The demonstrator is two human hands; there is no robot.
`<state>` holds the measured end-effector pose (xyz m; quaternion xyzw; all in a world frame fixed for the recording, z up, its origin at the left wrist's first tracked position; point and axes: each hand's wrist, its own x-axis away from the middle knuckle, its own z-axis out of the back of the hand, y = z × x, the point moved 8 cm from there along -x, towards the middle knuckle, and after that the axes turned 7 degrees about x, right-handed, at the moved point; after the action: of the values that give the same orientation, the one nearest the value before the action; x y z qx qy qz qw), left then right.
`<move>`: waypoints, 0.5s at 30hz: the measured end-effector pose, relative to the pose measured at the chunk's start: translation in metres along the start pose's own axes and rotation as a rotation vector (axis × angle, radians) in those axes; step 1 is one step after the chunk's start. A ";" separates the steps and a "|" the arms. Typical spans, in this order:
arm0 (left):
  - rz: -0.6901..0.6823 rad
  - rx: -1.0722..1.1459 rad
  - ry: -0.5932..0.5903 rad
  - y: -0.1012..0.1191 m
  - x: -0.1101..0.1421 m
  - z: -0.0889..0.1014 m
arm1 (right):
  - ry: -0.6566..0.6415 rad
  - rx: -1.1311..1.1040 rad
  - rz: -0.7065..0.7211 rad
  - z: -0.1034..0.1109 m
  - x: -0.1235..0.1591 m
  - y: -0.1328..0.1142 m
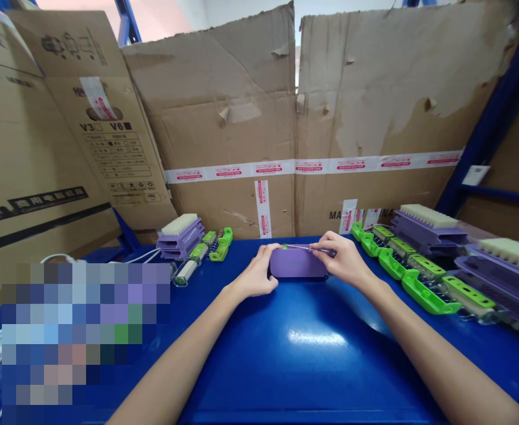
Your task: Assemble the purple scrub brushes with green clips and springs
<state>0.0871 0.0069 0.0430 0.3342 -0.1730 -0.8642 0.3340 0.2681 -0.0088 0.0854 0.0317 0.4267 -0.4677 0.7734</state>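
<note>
A purple rectangular plastic case [298, 264] stands on the blue table in the middle of the head view, with a dark lower edge and a small bit of green at its top. My left hand [259, 273] is closed on the case's left end, thumb at the front and fingers over the top. In my right hand [339, 260] is a screwdriver [329, 252], held level with its thin shaft pointing left along the top of the case. Whether its tip touches anything is too small to tell.
Purple cases with cream sponge-like tops [182, 224], green clips [221, 243] and springs line the left. More green clips [427, 294] and purple cases [431, 227] stand at the right. Cardboard sheets [224, 136] wall off the back. White cables [146, 255] lie left, beside a blurred patch.
</note>
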 end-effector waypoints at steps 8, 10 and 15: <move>0.044 -0.019 0.170 -0.005 -0.003 0.010 | -0.096 0.000 -0.020 -0.001 -0.002 0.001; 0.057 -0.045 0.190 -0.009 -0.003 0.011 | -0.143 0.004 -0.048 -0.003 -0.002 0.005; 0.017 -0.096 0.212 -0.005 -0.002 0.013 | -0.232 -0.049 -0.128 -0.001 -0.003 0.014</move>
<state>0.0767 0.0134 0.0511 0.4061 -0.0981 -0.8283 0.3734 0.2773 0.0017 0.0821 -0.0688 0.3468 -0.5063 0.7865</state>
